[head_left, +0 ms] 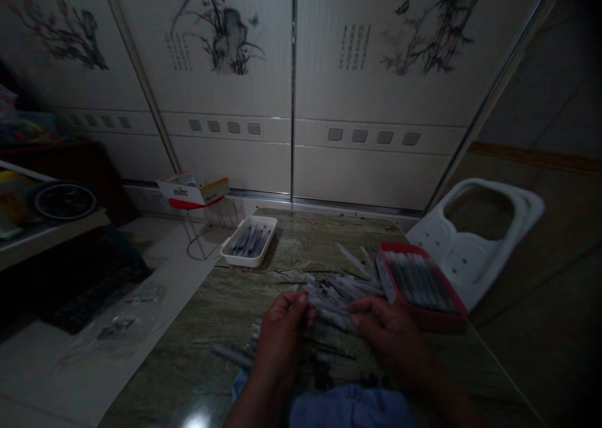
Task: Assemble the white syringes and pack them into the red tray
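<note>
My left hand [285, 318] is closed, thumb against fingertips, at the near edge of a heap of clear pen parts [341, 285]. Opposite it, my right hand [383, 321] is also pinched closed. A thin translucent pen barrel [328, 307] seems to stretch between the two hands, though dim light and blur hide its ends. Dark thin rods, which look like refills [333, 351], lie on the table nearer to me. To the right, a red-rimmed basket [388, 247] holds a row of clear pen barrels. Beyond my left hand stands a white tray [271, 240] of dark-cored pens.
The green wood-grain table [310, 233] runs up to sliding cabinet doors [235, 164]. A white folding chair [517, 227] stands at its right side. An open carton [188, 192] rests on a red stool [181, 205] at far left. A shelf with a black round object [64, 200] is further left.
</note>
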{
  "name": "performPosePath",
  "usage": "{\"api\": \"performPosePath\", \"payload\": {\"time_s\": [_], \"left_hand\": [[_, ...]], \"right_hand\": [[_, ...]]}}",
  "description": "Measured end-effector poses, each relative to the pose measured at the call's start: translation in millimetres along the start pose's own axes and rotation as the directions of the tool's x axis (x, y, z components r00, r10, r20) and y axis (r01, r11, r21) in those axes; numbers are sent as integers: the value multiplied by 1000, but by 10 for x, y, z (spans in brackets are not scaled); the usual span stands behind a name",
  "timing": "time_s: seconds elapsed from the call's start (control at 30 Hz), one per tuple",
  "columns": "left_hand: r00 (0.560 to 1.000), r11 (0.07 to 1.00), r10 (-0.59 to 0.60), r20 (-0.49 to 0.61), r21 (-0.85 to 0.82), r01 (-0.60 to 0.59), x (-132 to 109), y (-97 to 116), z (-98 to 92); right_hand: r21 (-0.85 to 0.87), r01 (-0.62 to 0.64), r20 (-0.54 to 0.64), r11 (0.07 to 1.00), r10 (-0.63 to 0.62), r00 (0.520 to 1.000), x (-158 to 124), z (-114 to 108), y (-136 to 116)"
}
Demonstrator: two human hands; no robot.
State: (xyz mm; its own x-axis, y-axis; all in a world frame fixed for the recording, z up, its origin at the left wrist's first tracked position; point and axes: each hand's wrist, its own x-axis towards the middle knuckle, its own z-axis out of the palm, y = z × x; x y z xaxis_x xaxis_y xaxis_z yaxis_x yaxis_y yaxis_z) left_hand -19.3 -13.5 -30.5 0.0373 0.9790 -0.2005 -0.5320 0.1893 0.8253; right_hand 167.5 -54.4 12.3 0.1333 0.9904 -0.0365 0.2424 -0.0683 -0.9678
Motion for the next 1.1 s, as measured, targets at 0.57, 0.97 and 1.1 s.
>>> {"api": "performPosePath", "payload": {"time_s": [0.57, 0.97, 1.1], "left_hand": [[998, 1000, 15, -67, -5, -15, -14, -29, 51], [996, 999, 32, -88, -22, -34, -34, -46, 45], [995, 999, 30, -93, -13, -32, -17, -43, 44]], "right_hand": [[-127, 143, 103, 982, -130, 986, -36, 21, 9], [-130, 196, 104, 972, -183, 978, -49, 82, -16], [-123, 210, 135, 970, -193, 972, -28, 77, 3]]}}
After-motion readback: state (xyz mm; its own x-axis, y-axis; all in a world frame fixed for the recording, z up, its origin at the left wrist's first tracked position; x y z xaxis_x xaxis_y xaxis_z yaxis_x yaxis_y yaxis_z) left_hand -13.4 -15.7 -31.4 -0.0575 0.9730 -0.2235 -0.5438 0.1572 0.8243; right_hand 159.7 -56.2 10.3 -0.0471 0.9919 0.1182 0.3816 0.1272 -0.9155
